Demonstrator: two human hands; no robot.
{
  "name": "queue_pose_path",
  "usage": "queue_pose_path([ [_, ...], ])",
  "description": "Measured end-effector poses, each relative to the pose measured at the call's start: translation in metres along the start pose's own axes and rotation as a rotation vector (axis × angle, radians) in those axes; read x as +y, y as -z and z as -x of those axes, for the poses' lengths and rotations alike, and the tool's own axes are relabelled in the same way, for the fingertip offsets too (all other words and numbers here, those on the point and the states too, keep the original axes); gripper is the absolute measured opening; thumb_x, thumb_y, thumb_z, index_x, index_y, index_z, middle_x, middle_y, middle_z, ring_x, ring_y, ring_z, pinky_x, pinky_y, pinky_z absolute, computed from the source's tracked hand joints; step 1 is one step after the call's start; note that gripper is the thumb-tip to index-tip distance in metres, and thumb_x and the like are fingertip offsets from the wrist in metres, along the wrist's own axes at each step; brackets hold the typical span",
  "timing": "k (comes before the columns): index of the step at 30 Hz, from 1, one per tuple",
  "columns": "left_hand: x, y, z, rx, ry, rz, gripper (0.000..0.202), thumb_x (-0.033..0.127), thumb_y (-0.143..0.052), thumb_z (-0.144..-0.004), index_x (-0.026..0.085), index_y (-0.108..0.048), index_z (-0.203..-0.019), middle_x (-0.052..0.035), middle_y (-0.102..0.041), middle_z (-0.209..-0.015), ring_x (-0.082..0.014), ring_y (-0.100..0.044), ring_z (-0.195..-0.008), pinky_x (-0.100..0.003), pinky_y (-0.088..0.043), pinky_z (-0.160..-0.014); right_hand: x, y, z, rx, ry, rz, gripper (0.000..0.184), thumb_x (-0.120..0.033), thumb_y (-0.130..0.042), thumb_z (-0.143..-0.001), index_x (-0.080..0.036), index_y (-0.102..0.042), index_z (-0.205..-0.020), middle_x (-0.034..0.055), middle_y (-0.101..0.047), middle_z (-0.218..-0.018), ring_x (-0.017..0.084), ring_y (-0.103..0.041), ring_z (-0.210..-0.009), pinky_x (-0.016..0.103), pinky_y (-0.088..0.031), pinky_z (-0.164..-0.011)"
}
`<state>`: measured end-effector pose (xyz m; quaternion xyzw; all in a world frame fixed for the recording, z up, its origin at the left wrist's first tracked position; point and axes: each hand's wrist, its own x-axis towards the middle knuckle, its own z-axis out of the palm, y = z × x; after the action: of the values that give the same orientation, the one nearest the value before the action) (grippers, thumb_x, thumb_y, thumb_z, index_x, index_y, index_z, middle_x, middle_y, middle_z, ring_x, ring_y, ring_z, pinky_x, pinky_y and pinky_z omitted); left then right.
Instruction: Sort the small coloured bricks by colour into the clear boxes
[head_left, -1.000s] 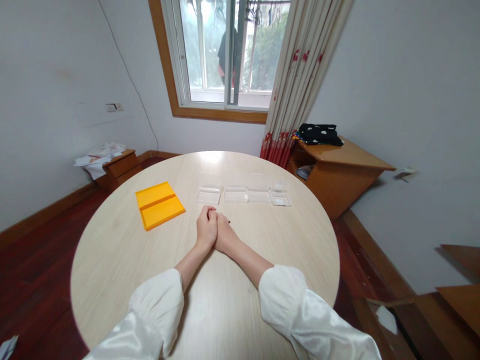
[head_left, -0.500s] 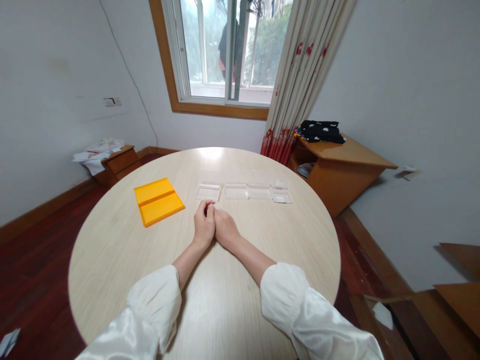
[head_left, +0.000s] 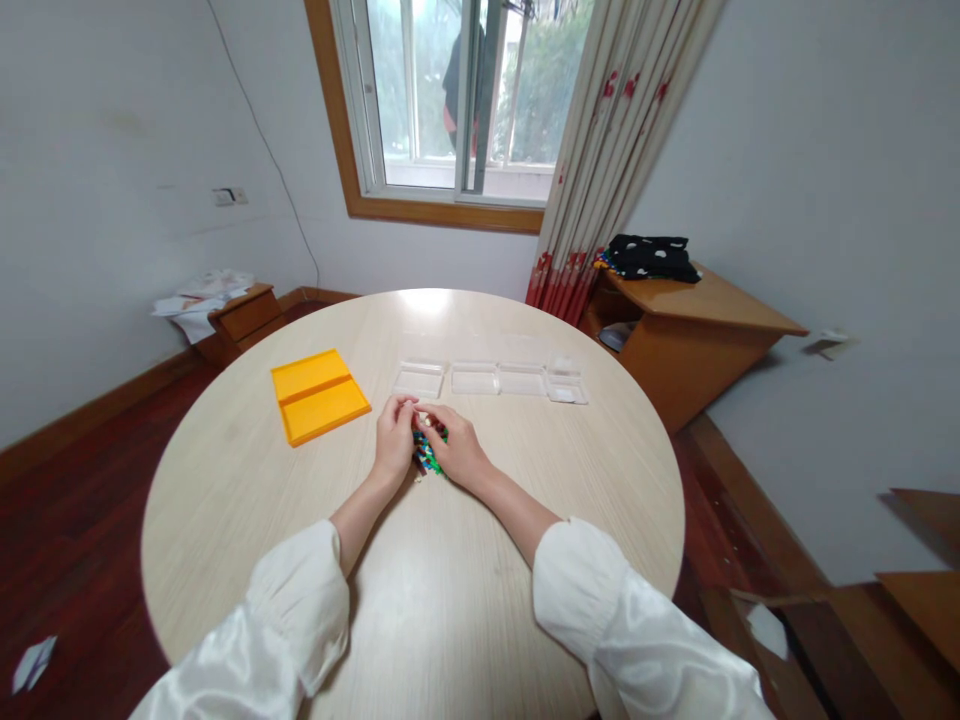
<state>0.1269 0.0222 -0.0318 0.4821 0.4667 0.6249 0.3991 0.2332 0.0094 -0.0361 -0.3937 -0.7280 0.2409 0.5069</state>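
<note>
A heap of small coloured pieces (head_left: pixel 427 456), with blue, green, brown and pale ones among them, lies on the table between my hands. My left hand (head_left: pixel 393 436) curls along its left side. From the right, my right hand (head_left: pixel 459 446) bends round it, thumb apart from the fingers. Both sets of fingertips meet at the far side, partly hiding the heap. One pale piece (head_left: pixel 418 479) lies loose just in front. Beyond my fingers stands a shallow clear plastic case (head_left: pixel 418 379), lid opened out. To the left an orange case (head_left: pixel 324 408) lies flat and unfolded.
More clear cases (head_left: pixel 499 378) stand in a row right of the first. All rest on a round pale table (head_left: pixel 420 590). A wooden cabinet (head_left: pixel 712 310) with folded black cloth (head_left: pixel 651 260) is at the right; papers (head_left: pixel 202 295) lie on a low drawer unit at the left.
My hands, clasped together half a second ago, have parted, and the heap of coloured pieces now shows between them. The view has shifted slightly.
</note>
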Motion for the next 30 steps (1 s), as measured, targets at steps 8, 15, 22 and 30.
queue_pose_path([
  [8, 0.001, 0.008, -0.004, -0.064, 0.028, 0.075, 0.018, 0.036, -0.051, -0.074, 0.019, -0.052, -0.077, 0.0051, -0.051, -0.053, -0.0111, -0.051, -0.052, -0.023, -0.042, -0.054, -0.002, 0.009, 0.002, 0.036, -0.033, -0.119, 0.025, -0.020, -0.044, -0.084, -0.017, -0.062, -0.102, 0.0033, -0.068, -0.085, 0.013, -0.064, -0.078, 0.026, -0.051, -0.076],
  [15, 0.000, 0.012, -0.004, -0.094, -0.013, 0.008, 0.023, 0.042, -0.048, -0.078, 0.019, -0.051, -0.081, 0.0026, -0.056, -0.061, -0.0139, -0.058, -0.062, -0.028, -0.047, -0.065, -0.001, 0.018, 0.002, 0.082, -0.101, -0.040, 0.028, -0.017, -0.038, -0.083, -0.016, -0.064, -0.093, 0.0028, -0.068, -0.079, 0.013, -0.064, -0.076, 0.027, -0.050, -0.075],
  [22, -0.004, 0.016, -0.003, -0.108, -0.066, -0.260, 0.031, 0.049, -0.040, -0.084, 0.021, -0.052, -0.087, -0.0053, -0.063, -0.086, -0.0209, -0.062, -0.088, -0.039, -0.044, -0.085, 0.004, 0.029, 0.012, 0.123, -0.232, 0.229, 0.036, -0.021, -0.035, -0.086, -0.016, -0.055, -0.116, 0.0108, -0.058, -0.119, 0.019, -0.051, -0.113, 0.039, -0.036, -0.102],
  [30, -0.007, 0.007, 0.009, -0.319, 0.015, -0.259, 0.043, 0.052, -0.035, -0.087, 0.020, -0.046, -0.115, -0.0124, -0.056, -0.120, -0.0208, -0.053, -0.113, -0.041, -0.034, -0.101, -0.007, 0.020, 0.026, -0.247, -0.299, 0.512, 0.072, -0.049, -0.048, -0.083, -0.014, -0.026, -0.142, 0.0184, -0.027, -0.146, 0.031, -0.015, -0.139, 0.051, -0.019, -0.110],
])
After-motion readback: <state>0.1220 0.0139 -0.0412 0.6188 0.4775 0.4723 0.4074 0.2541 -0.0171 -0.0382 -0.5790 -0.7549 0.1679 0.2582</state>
